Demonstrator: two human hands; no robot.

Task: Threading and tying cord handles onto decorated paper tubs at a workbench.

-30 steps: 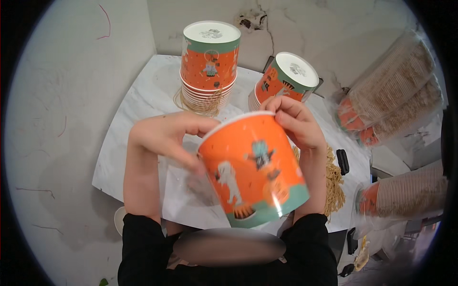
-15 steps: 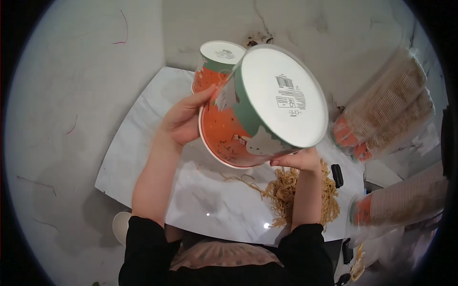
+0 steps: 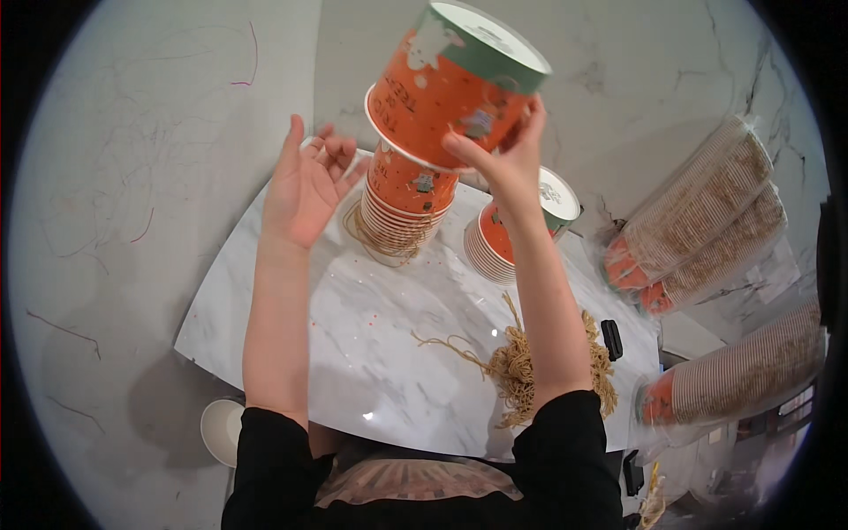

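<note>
My right hand [image 3: 505, 168] grips the rim side of an orange paper bucket [image 3: 442, 97] with a green band and cartoon prints. The bucket is tilted with its white base upward, at the top of a stack of similar upside-down buckets [image 3: 409, 190]. Whether it touches the stack I cannot tell. Tan cord [image 3: 360, 228] hangs round the lower rims of that stack. Left of the stack, my left hand [image 3: 305, 190] is empty, palm up, with fingers apart. A second, shorter bucket stack [image 3: 495, 243] stands to the right, partly behind my right forearm.
A heap of tan cords [image 3: 517, 367] lies under my right forearm on the marbled white table [image 3: 353, 327]. Beside it is a small black object [image 3: 611, 340]. Plastic-wrapped bucket stacks [image 3: 698, 212] lean at the right. A white bucket [image 3: 221, 431] stands below the table's left edge.
The bucket has moved from both hands in front of me, up and away over the left stack. My left hand has let go; my right hand has shifted up along with the bucket.
</note>
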